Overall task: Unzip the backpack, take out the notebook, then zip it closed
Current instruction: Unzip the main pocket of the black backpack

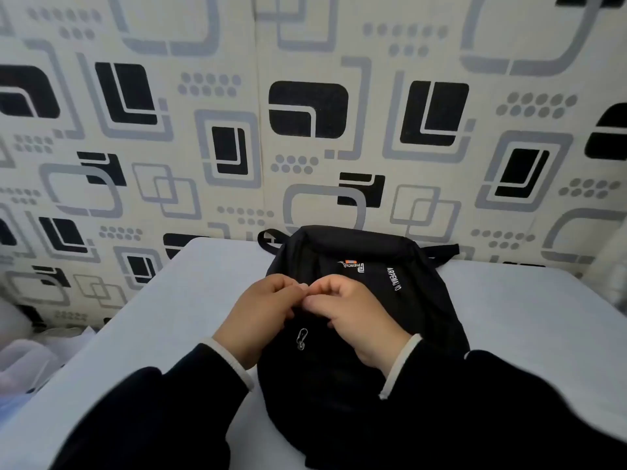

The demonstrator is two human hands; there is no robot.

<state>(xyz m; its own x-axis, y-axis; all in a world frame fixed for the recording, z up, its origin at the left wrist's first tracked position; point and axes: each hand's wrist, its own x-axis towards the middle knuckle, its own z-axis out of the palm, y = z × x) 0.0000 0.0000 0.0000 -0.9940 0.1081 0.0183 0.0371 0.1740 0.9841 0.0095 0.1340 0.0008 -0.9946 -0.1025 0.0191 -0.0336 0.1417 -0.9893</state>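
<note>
A black backpack (366, 266) lies flat on the white table (176, 317), with white lettering and an orange logo on its front. My left hand (261, 313) and my right hand (356, 317) rest on its middle, fingertips pinched together and touching each other over the fabric. Whether they hold a zipper pull is hidden by the fingers. One silver zipper pull (301, 338) hangs free just below my left hand. The backpack looks closed. No notebook is in view.
A wall with a black and grey geometric pattern (305, 113) stands right behind the table. Backpack straps (268, 240) stick out at the far end. Pale crumpled material (30, 354) lies off the table's left edge.
</note>
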